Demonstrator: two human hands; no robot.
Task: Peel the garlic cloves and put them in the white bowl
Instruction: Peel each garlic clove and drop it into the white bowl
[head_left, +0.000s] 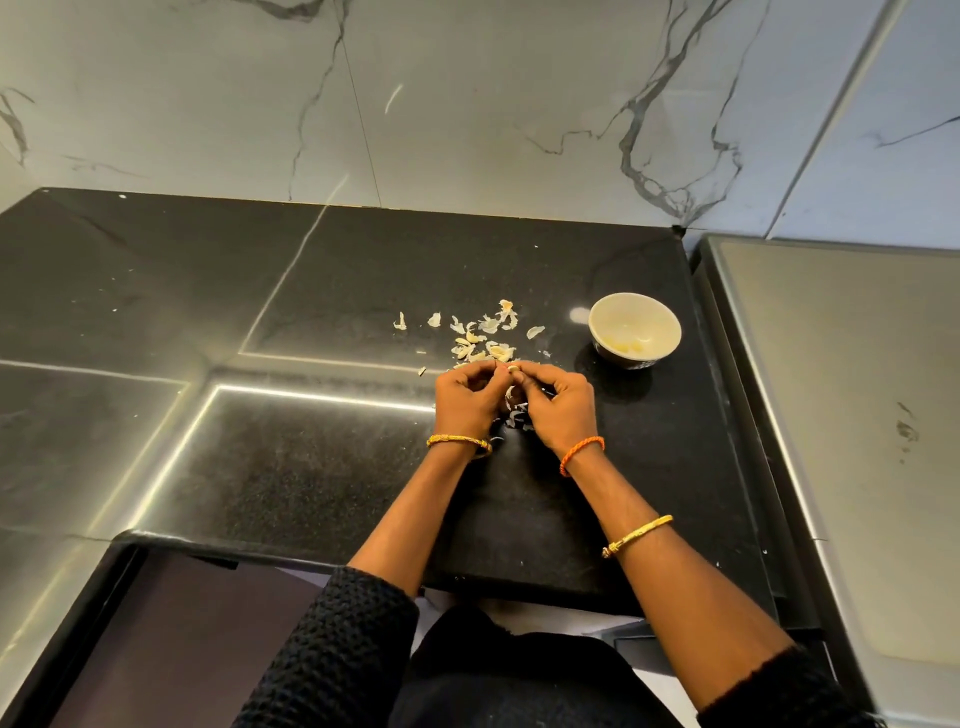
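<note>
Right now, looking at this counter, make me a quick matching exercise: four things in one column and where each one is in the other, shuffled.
Things:
1. white bowl
2. garlic skins
3. orange thread bracelet
4. garlic clove

Places:
A. right wrist
B. pinched between both hands' fingertips
C. far right of the black counter
D. scattered beyond the hands

Pairs: 1-C, 2-D, 3-A, 4-B

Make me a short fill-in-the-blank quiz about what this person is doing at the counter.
1. Both hands, left hand and right hand, work on a garlic clove held ____ them.
2. The white bowl stands to the ____ of the hands.
3. The loose garlic skins lie on the ____ countertop.
4. The orange band sits on the ____ wrist.

Missing words: between; right; black; right
</note>
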